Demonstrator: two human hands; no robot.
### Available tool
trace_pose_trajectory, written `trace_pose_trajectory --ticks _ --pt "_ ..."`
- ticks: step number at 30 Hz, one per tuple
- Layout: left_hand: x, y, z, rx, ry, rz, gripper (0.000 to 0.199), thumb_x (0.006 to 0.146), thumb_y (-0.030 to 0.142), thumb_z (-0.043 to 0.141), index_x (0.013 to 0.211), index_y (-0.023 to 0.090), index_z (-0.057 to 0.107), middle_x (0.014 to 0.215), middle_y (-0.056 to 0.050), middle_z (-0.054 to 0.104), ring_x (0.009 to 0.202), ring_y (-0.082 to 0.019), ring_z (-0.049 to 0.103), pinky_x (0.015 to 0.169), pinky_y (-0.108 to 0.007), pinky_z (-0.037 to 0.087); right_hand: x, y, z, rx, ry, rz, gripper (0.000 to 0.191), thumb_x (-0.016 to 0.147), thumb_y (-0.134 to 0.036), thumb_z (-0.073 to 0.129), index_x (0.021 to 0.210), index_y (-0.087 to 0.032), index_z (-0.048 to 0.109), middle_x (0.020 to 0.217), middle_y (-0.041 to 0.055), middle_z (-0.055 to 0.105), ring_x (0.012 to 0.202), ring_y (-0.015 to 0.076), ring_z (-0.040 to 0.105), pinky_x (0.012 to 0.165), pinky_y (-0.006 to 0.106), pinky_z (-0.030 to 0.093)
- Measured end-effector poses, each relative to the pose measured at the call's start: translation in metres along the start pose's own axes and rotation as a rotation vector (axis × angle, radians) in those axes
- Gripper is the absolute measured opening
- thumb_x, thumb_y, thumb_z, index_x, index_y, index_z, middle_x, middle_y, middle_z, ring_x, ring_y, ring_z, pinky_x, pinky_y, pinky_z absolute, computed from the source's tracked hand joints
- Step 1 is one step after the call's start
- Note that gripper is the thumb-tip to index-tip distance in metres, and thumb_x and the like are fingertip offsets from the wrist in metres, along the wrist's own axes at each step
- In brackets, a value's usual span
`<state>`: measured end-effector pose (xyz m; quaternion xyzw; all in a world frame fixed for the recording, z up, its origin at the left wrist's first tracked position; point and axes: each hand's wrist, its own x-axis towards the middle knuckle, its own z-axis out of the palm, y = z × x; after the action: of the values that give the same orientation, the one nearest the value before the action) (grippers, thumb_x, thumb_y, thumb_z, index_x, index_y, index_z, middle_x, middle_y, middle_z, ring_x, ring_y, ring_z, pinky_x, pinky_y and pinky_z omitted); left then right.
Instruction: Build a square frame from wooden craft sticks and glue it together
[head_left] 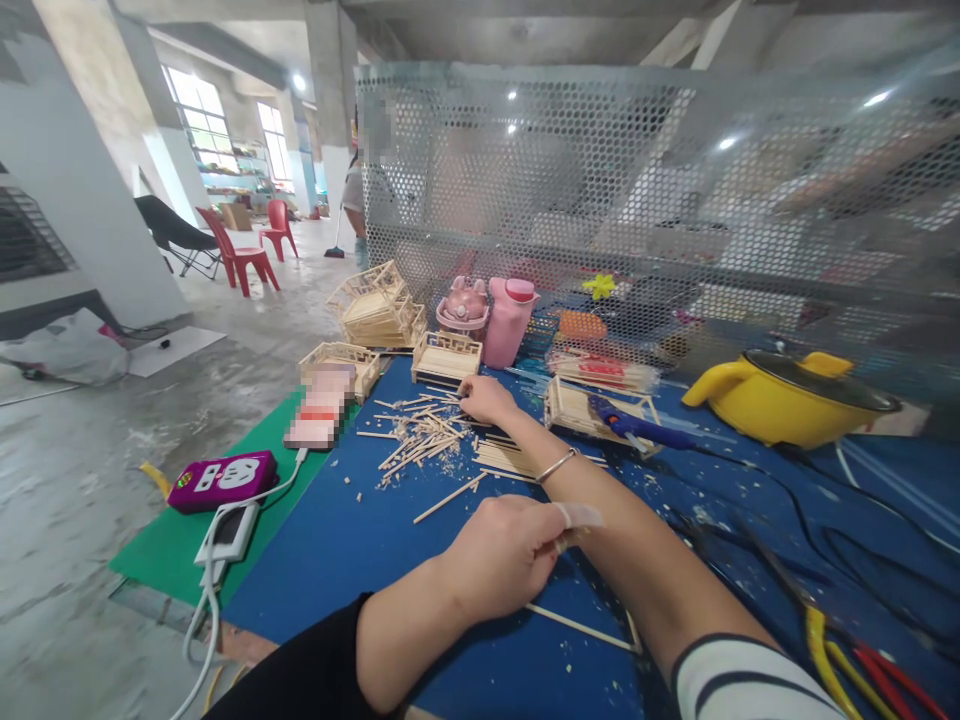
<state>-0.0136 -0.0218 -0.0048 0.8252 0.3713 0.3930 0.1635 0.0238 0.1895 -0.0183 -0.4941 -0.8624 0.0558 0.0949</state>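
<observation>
My right hand (489, 400), with a bracelet on its wrist, reaches over the loose wooden sticks (427, 440). Its fingertips are pinched beside a small stick-built frame (448, 358); what they hold is too small to name. Closer to me, my left hand (499, 550) has its fingers curled together and a pale wrap on one finger. What it grips is hidden. A thin stick (581, 628) shows below that hand, joined or touching another piece at its right end; I cannot tell whether the hand holds it. A row of sticks (504, 457) lies under my right wrist.
A blue glue gun (637, 428) rests on another stick frame (570, 402). A yellow pot (795, 400), cables and pliers (817, 630) lie right. A pink bottle (508, 322) stands before a perforated metal screen (540, 180). At left are a phone (319, 410) and a purple case (223, 482).
</observation>
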Motion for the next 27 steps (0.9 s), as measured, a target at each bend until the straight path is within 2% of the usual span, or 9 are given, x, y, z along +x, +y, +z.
trace_pose_trajectory --ticks 6,9,13,16,19,23,27 --pt "-0.001 0.0 0.001 -0.011 0.034 0.041 0.034 0.083 0.013 0.044 0.113 0.019 0.059 0.089 -0.004 0.071 0.081 -0.016 0.065 0.074 -0.025 0.05 0.002 -0.02 0.002 0.014 0.004 -0.203 0.03 0.085 -0.028 0.044 0.107 -0.03 0.065 0.112 -0.0016 0.066 0.101 0.0159 0.058 0.08 0.022 0.041" --pt "-0.001 0.0 0.001 -0.036 0.062 0.045 0.033 0.083 0.013 0.043 0.111 0.019 0.06 0.09 -0.005 0.071 0.081 -0.016 0.065 0.074 -0.025 0.05 0.009 -0.03 0.01 -0.008 -0.018 -0.222 0.028 0.084 -0.033 0.048 0.103 -0.027 0.068 0.109 0.0019 0.067 0.099 0.019 0.059 0.077 0.024 0.042" --pt "-0.001 -0.001 0.001 -0.053 0.086 0.031 0.031 0.085 0.015 0.043 0.11 0.018 0.061 0.088 -0.006 0.071 0.081 -0.016 0.065 0.073 -0.025 0.051 0.012 -0.039 0.012 -0.041 -0.018 -0.227 0.025 0.085 -0.031 0.048 0.091 -0.022 0.07 0.102 0.0063 0.068 0.096 0.021 0.059 0.076 0.026 0.04" --pt "-0.001 0.0 0.001 -0.095 0.134 0.006 0.031 0.085 0.015 0.045 0.112 0.019 0.06 0.092 -0.005 0.071 0.085 -0.017 0.065 0.078 -0.027 0.05 0.002 -0.04 0.002 -0.048 0.007 -0.237 0.028 0.089 -0.028 0.039 0.099 -0.02 0.064 0.107 0.0078 0.065 0.097 0.02 0.057 0.077 0.026 0.038" --pt "0.002 0.001 0.003 -0.252 0.235 -0.14 0.027 0.086 0.019 0.047 0.109 0.021 0.062 0.098 -0.004 0.071 0.09 -0.016 0.065 0.082 -0.025 0.049 -0.013 -0.035 -0.016 -0.045 0.024 -0.227 0.03 0.09 -0.024 0.034 0.103 -0.018 0.06 0.106 0.0085 0.065 0.092 0.0187 0.057 0.071 0.025 0.036" --pt "0.006 -0.003 0.01 -0.534 0.307 -0.318 0.025 0.083 0.019 0.051 0.105 0.018 0.063 0.096 -0.005 0.071 0.087 -0.015 0.066 0.079 -0.023 0.05 -0.034 -0.021 -0.037 -0.039 0.019 -0.189 0.03 0.088 -0.022 0.035 0.088 -0.016 0.064 0.088 0.0075 0.069 0.076 0.0166 0.057 0.061 0.024 0.032" --pt "0.008 -0.014 0.018 -0.569 0.263 -0.343 0.025 0.081 0.02 0.054 0.105 0.018 0.064 0.094 -0.005 0.071 0.088 -0.016 0.066 0.079 -0.025 0.05 -0.048 -0.006 -0.049 -0.02 0.052 -0.149 0.032 0.088 -0.027 0.037 0.081 -0.016 0.066 0.081 0.0074 0.07 0.072 0.0156 0.057 0.059 0.023 0.031"
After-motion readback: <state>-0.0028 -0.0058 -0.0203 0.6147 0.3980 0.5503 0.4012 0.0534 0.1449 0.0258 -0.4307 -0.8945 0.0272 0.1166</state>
